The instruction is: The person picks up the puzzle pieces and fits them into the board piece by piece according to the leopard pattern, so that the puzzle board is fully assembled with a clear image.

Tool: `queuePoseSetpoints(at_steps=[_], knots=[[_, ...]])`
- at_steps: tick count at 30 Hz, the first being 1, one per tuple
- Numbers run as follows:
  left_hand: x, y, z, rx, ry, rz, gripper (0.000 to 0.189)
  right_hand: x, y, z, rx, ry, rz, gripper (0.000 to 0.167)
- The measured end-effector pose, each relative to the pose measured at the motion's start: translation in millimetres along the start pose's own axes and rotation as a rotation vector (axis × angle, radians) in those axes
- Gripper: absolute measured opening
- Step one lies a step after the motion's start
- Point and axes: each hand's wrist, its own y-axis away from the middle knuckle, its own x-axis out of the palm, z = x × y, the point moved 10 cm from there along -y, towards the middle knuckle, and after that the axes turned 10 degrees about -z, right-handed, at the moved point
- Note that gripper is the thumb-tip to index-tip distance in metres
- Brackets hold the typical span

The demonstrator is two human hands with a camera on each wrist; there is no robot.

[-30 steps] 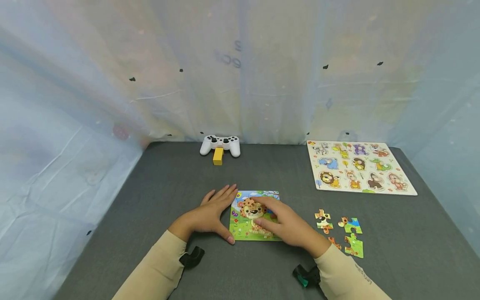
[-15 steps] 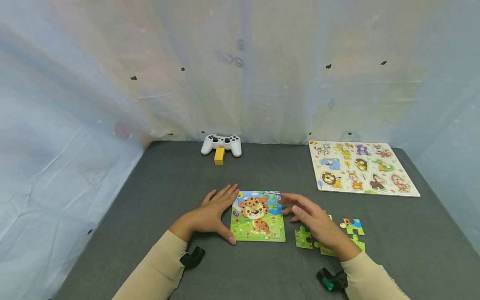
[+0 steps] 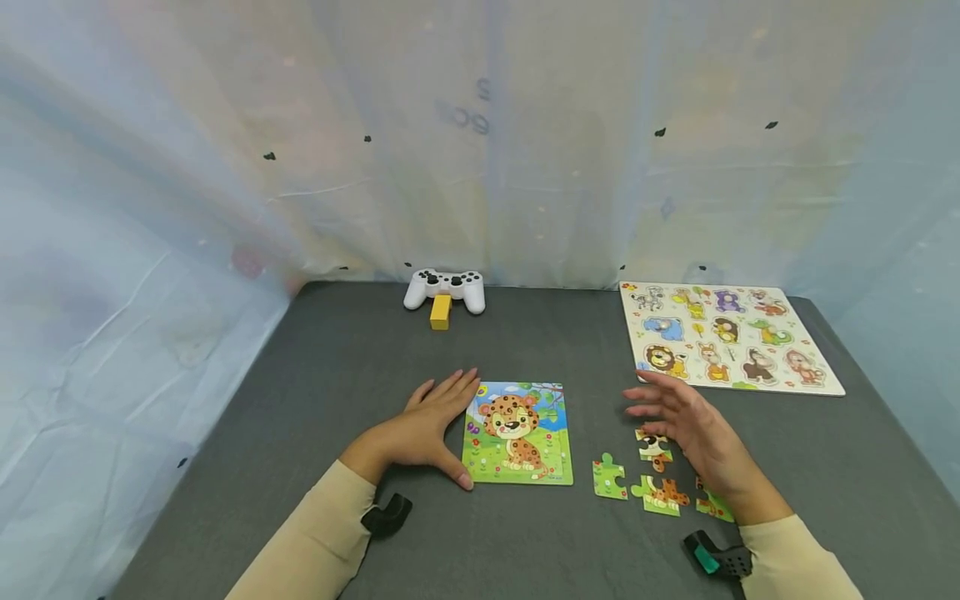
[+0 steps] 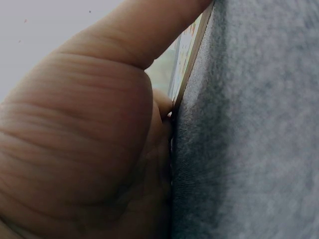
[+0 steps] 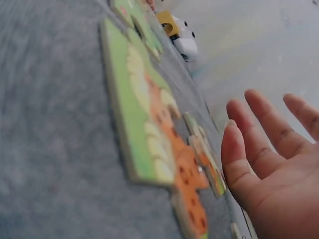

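A square leopard puzzle (image 3: 517, 442) lies flat on the dark table in the head view. My left hand (image 3: 416, 433) rests along its left side, fingers straight and thumb spread toward the lower corner. In the left wrist view the thumb (image 4: 144, 35) partly hides the puzzle's edge. My right hand (image 3: 701, 437) hovers above several loose jigsaw pieces, holding nothing, its fingers loosely extended. Beneath and beside it are a green piece (image 3: 609, 482), a leopard-spotted piece (image 3: 662, 497) and a leopard-face piece (image 3: 655, 450). The hand partly covers another piece (image 3: 714, 503).
A white animal puzzle board (image 3: 731, 342) lies at the back right, just beyond the right fingertips. At the back are a white game controller (image 3: 446, 287) and a yellow block (image 3: 441, 312). Pale sheeting (image 3: 555, 167) hangs behind the table.
My right hand has left the leopard puzzle and moved right, over the loose pieces, uncovering the leopard picture and the nearer pieces. My left hand has stayed in place.
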Motion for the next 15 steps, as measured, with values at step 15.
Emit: queuePoseSetpoints(at_steps=[15], knots=[[-1.3, 0.6, -0.3, -0.015, 0.011, 0.002, 0.152, 33, 9.8, -24, 0.130, 0.694, 0.201, 0.058]])
